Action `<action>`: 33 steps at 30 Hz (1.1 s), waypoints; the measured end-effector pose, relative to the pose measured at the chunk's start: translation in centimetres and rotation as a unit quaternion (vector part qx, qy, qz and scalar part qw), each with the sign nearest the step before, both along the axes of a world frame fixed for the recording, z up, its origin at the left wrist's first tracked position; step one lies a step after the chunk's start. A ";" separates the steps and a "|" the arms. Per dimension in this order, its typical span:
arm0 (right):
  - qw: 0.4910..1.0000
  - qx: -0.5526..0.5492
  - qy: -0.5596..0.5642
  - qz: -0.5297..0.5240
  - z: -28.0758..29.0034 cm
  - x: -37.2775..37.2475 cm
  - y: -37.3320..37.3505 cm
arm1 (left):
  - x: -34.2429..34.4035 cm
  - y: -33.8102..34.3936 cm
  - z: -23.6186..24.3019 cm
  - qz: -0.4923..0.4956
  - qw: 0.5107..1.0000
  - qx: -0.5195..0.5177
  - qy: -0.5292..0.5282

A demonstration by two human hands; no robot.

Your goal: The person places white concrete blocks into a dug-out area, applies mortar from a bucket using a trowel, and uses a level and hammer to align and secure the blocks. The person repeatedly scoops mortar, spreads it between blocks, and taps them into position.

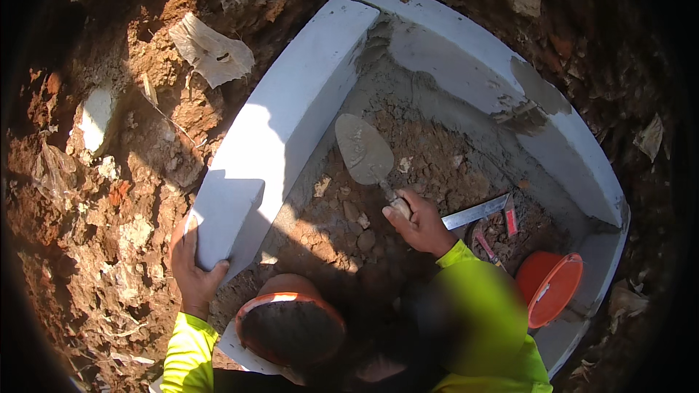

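Observation:
My left hand grips the near end of a pale grey block, thumb on the inner side and fingers along the outer side. The block lies at the near end of a long white block wall, partly in shadow. In my right hand is a pointing trowel, held by its handle. Its rounded blade points away from me over the soil inside the block enclosure, with a little grey residue on it. Close to my body, between my arms, stands an orange tub with dark, shadowed contents.
A second white block wall, smeared with grey mortar, runs along the far right. A metal try square and a red-handled tool lie beside my right forearm. Another orange tub tilts against the right wall. Rough reddish soil surrounds the blocks.

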State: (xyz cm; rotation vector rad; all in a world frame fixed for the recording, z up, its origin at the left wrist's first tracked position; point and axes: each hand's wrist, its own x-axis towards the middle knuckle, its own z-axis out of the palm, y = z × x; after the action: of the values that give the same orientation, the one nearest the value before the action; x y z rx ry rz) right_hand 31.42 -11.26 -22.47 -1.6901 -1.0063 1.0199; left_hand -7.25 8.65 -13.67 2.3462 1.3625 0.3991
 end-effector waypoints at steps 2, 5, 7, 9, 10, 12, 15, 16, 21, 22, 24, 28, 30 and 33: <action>0.983 0.027 -0.103 0.150 2.9 -1.0 -2.1 | -0.9 0.1 -0.3 -0.028 0.997 0.063 0.027; 0.907 0.044 -0.193 0.371 8.3 -4.0 -3.4 | -0.3 0.1 0.1 -0.033 0.998 0.056 0.004; 0.840 0.018 -0.253 0.480 10.5 -7.4 -3.7 | 0.6 -0.5 0.6 -0.040 0.995 0.085 -0.032; 0.740 0.029 -0.359 0.569 11.8 -11.4 -3.4 | -1.2 -1.0 -0.1 -0.062 0.962 0.262 -0.055; 0.704 0.073 -0.418 0.569 11.3 -13.4 -3.6 | -2.5 -2.4 0.2 -0.080 0.949 0.303 -0.035; 0.638 0.105 -0.507 0.570 10.1 -17.0 -3.5 | -6.4 -4.7 -0.7 -0.127 0.974 0.166 -0.084; 0.604 -0.034 -0.413 0.681 5.5 -21.7 -2.4 | -10.1 -9.4 -2.1 -0.079 0.996 0.006 -0.044; 0.624 -0.050 -0.372 0.685 4.2 -22.4 -2.5 | -10.8 -11.1 -2.6 -0.046 0.998 -0.037 -0.013; 0.727 -0.138 -0.172 0.650 3.5 -23.6 -4.3 | -14.2 -16.5 -8.0 0.099 0.953 -0.228 -0.175; 0.739 -0.151 -0.090 0.650 1.5 -22.9 -5.1 | -14.3 -16.5 -8.4 0.100 0.950 -0.244 -0.165; 0.768 -0.171 0.025 0.617 1.4 -21.3 -5.7 | -13.9 -16.2 -8.3 0.155 0.920 -0.297 -0.203; 0.831 -0.136 0.193 0.504 8.4 -18.8 -6.5 | -12.9 -15.9 -6.7 0.179 0.876 -0.346 -0.285; 0.852 -0.063 0.170 0.491 9.3 -16.8 -6.5 | -13.7 -15.9 -8.4 0.156 0.884 -0.302 -0.319; 0.858 -0.092 0.137 0.486 12.7 -12.6 -5.1 | -14.6 -16.0 -8.4 0.198 0.850 -0.387 -0.297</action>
State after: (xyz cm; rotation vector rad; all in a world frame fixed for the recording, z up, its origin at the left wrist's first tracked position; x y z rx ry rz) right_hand 18.83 -16.39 -9.79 -1.0561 -1.6453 1.9872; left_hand -21.84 -7.37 -22.09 1.1479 1.3304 0.5113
